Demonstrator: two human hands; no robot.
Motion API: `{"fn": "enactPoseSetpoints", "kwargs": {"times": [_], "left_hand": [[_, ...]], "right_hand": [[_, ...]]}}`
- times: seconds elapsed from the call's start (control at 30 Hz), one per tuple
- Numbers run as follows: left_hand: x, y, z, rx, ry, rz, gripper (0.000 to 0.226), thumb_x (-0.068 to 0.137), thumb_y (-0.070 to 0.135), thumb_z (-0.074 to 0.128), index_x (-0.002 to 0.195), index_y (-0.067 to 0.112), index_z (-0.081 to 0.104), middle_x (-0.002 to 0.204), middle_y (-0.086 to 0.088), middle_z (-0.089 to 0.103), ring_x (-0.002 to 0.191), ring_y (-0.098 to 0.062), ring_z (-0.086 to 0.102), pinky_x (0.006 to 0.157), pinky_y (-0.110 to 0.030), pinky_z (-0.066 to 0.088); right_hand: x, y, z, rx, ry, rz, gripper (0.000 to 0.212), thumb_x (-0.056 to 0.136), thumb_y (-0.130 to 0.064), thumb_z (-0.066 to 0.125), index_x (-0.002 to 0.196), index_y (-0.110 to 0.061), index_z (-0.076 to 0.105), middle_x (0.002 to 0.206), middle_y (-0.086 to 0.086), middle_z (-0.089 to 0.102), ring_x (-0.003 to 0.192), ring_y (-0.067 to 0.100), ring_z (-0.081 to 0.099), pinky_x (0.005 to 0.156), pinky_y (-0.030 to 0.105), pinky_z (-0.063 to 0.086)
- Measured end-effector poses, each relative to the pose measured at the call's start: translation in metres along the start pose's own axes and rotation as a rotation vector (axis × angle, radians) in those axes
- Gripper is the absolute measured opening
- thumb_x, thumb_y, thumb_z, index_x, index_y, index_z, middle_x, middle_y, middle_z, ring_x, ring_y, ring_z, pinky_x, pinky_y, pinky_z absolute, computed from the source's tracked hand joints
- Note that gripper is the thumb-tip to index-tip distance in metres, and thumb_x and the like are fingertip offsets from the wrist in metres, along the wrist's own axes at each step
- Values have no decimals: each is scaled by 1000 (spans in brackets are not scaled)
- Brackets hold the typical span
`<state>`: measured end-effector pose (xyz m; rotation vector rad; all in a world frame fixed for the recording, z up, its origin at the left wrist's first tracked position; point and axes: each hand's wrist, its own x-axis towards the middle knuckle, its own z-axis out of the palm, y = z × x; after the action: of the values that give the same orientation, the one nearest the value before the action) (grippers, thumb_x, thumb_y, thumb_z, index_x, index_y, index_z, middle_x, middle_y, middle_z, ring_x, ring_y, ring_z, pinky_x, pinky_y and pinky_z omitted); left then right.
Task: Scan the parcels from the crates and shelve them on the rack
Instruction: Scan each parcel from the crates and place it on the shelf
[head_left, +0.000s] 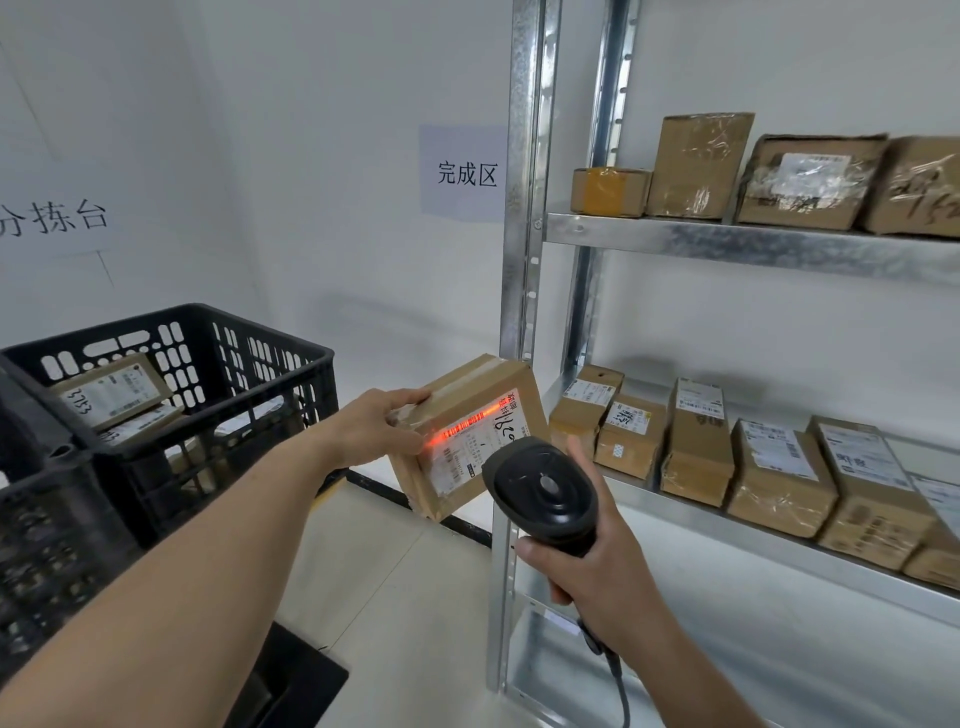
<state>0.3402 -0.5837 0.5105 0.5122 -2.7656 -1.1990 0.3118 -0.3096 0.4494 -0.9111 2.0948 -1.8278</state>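
Both hands busy: parcel (470, 434) label half-hidden (scanner (543, 491) overlaps).

A parcel sorting room: taped cartons line the steel rack (727, 244), black crate (208, 395) left of it, wall signs above.

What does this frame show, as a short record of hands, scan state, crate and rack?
left hand: grips the parcel, label facing the scanner
right hand: grips the scanner
scan state: red beam lies across the parcel's label
crate: black, on the left, parcels still inside
rack: on the right, parcels on the upper and middle shelves
step: parcel not yet shelved
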Motion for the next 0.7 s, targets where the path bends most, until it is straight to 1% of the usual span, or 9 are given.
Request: {"fn": "enactPoseSetpoints", "kwargs": {"times": [0.07,0.1,0.17,0.23,0.33,0.43,0.57,0.63,0.7], "left_hand": [[-1,1,0,4,4,-2,77,66,30,66,141,34,46,124,-9,57,113,-23,57,91,-24,43],[-1,1,0,2,4,-2,77,66,30,66,140,34,46,124,-9,57,113,-24,56,93,-27,43],[-2,1,1,-5,-1,5,69,78,20,70,141,32,45,124,-10,57,114,-24,56,92,-28,43],[-2,0,1,-4,-16,17,65,85,13,67,143,30,43,124,-9,56,113,-23,55,88,-26,42],[-5,1,2,-11,-28,16,65,86,12,66,144,30,43,122,-5,54,107,-18,53,88,-25,37],[-7,0,1,-12,-40,23,65,86,13,67,144,31,42,120,-3,54,104,-15,53,81,-23,39],[-8,-1,-1,-8,-39,28,66,85,15,68,143,32,42,121,-4,55,104,-15,54,86,-25,39],[-9,-1,-2,-3,-33,31,65,85,14,67,143,32,43,120,-4,56,101,-13,54,85,-25,40],[-10,0,-3,-4,-33,36,64,85,13,66,143,32,43,120,-3,56,100,-11,54,84,-24,40]], "right_hand": [[-2,0,1,-2,22,2,101,77,-5,80,129,-70,23,117,-14,62,55,5,57,53,28,52],[-3,0,1,-2,33,3,101,77,-5,80,131,-70,23,117,-15,62,56,5,58,53,29,53],[-6,0,2,0,48,4,102,76,-6,81,133,-68,24,118,-15,61,59,3,59,53,28,54],[-8,0,3,1,57,5,102,76,-5,81,134,-68,25,116,-16,62,60,1,60,53,28,54],[-12,-1,5,2,64,12,102,75,-5,81,135,-67,25,111,-21,63,64,5,61,53,27,54],[-15,-3,6,9,66,17,103,75,-5,81,136,-66,24,112,-18,63,65,7,60,53,25,53],[-17,-2,7,-1,53,24,106,75,-6,81,141,-64,22,109,-22,63,65,7,63,54,28,55],[-18,-2,7,-5,47,28,106,76,-6,81,144,-61,22,111,-21,61,66,7,64,55,28,55],[-20,-2,7,-5,47,26,105,76,-6,81,143,-61,22,112,-18,61,63,4,63,55,28,55]]}}
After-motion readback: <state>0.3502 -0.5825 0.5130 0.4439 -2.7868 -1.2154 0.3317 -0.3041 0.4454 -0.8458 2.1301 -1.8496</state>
